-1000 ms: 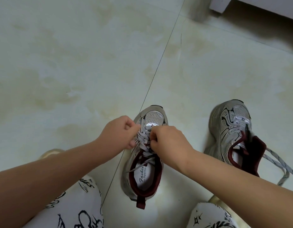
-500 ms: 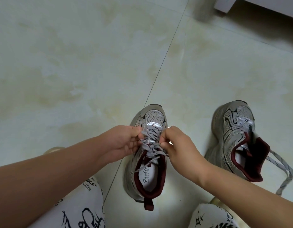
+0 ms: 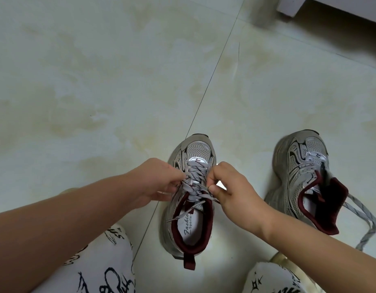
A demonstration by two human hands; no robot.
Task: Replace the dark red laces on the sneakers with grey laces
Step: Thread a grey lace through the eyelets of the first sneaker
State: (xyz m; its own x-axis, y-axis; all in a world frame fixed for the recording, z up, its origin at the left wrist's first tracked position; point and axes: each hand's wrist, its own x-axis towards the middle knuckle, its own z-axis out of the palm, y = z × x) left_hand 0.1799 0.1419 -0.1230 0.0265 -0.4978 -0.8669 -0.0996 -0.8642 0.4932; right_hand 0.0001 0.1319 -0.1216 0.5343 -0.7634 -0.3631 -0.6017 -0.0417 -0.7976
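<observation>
Head view: two sneakers on tiled floor (image 3: 98, 92). Near sneaker (image 3: 190, 208) sits between the knees, toe away, grey lace (image 3: 195, 188) already crisscrossed through most eyelets. Left hand (image 3: 159, 180) has fingers curled at the left side of the lacing, pinching a strand. Right hand (image 3: 231, 192) pinches the strand on the right between thumb and forefinger, so each hand's grip is clamped on lace. One loose lace end trails across the insole toward the left edge of the collar.

Second sneaker (image 3: 305, 176) is well apart to the right, tongue flopped open, its grey lace (image 3: 364, 216) only partly threaded and trailing on the floor. No dark red laces visible in frame.

Step in hand, by my read: snugging the crossings and feeding the top eyelets on the near shoe. To do it well: pull both sides evenly so the ends come out matched, keep the flat lace untwisted at each cross, hold the tongue centred, work tension from toe upward instead of yanking the top. Risk: uneven ends, or a strand slipping back out of an eyelet.
</observation>
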